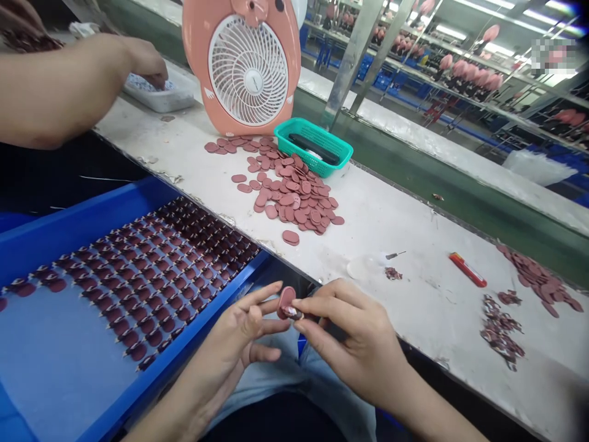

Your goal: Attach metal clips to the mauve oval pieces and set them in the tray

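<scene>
My right hand [352, 325] pinches a reddish-brown oval piece [288, 297], which has a small dark part with a white patch at its lower end. Spread around its left side are the fingers of my left hand [243, 334], close to or touching the piece; contact is hard to make out. Both hands are above my lap, at the near edge of the white worktable [396, 215]. Beyond them lies a pile of similar oval pieces [294, 193]. On the tabletop ahead is a translucent bottle [363, 267] with a needle tip, beside small brown scraps [393, 274].
At left, a blue tray [50, 380] holds rows of ovals with dark parts. A green basket [343, 156] and an orange fan [294, 67] stand behind the pile. Right are a red cutter-like tool [467, 270] and dark bow-like parts [501, 331]. Another person's arm [69, 92] reaches into a white container [177, 98].
</scene>
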Available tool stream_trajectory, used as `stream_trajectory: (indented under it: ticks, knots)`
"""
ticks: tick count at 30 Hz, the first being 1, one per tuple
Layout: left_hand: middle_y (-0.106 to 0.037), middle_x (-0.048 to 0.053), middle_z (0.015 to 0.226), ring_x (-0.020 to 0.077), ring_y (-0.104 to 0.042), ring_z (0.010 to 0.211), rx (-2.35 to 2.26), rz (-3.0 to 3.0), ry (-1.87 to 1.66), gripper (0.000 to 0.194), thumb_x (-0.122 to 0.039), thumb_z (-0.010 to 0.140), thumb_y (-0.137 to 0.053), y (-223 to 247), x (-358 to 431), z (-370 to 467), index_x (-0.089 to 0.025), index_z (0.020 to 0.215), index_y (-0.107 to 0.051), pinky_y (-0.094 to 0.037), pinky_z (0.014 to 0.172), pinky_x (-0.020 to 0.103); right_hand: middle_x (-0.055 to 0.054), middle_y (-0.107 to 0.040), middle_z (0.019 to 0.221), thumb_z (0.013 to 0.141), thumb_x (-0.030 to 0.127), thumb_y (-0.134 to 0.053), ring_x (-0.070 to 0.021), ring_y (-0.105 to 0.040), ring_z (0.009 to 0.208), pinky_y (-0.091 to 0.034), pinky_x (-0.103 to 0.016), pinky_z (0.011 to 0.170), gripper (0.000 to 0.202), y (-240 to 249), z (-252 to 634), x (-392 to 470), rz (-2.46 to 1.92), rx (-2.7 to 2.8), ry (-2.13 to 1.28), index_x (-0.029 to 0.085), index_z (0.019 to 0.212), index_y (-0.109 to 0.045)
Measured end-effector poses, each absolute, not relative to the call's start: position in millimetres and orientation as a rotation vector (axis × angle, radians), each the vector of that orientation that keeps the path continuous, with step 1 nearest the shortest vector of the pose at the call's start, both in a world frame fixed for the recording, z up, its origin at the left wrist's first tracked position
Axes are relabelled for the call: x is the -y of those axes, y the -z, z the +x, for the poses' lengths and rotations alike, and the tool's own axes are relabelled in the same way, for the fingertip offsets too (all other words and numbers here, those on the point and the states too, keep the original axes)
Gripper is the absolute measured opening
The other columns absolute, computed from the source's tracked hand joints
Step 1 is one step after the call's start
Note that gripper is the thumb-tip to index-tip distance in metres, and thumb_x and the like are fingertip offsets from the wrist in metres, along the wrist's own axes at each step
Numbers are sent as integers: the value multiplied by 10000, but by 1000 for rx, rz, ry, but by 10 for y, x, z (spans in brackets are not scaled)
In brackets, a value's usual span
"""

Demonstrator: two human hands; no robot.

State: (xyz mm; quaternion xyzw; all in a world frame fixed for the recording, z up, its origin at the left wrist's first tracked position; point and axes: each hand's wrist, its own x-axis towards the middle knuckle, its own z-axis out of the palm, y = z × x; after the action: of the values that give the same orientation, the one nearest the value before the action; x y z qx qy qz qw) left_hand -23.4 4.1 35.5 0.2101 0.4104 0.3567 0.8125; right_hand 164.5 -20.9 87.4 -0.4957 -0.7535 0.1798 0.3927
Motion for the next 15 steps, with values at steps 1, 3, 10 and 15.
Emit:
stream_trajectory:
  ticks: [1, 3, 10, 15]
  knots:
    - [-720, 64, 968, 168, -659, 731, -934, 462, -844, 497, -491, 633, -913, -330, -36, -229, -215, 1024, -777, -579, 490, 214, -57, -677, 824, 910, 136, -682, -147, -637, 753, -543, -243, 663, 140, -813, 1598, 194, -1271, 1926, -324, 124, 1036, -741]
    - [-677, 5, 774, 129, -585, 613, -1005, 513, -983, 384, -417, 589, -953, -296, -21, -207, -203, 844, -760, -542, 444, 196, -69, -670, 809, 913, 119, -676, -169, -609, 732, -535, -281, 644, 141, -678, 1491, 171, -1265, 1953, -65, 105, 1047, -718]
    - [-740, 30, 849, 76, -526, 522, -1078, 630, -1125, 314, -377, 645, -915, -268, -35, -214, -171, 728, -693, -493, 438, 178, -94, -664, 805, 942, 101, -628, -188, -555, 696, -514, -321, 618, 208, -361, 1182, 55, -1127, 1997, 118, 66, 1144, -663]
    - [-688, 21, 753, 147, -622, 596, -1233, 687, -1157, 330, -487, 742, -804, -234, -53, -320, -180, 804, -699, -536, 453, 228, -89, -670, 784, 918, 86, -656, -184, -557, 662, -507, -323, 595, 173, -333, 989, -55, -1099, 1995, 54, 88, 1088, -685]
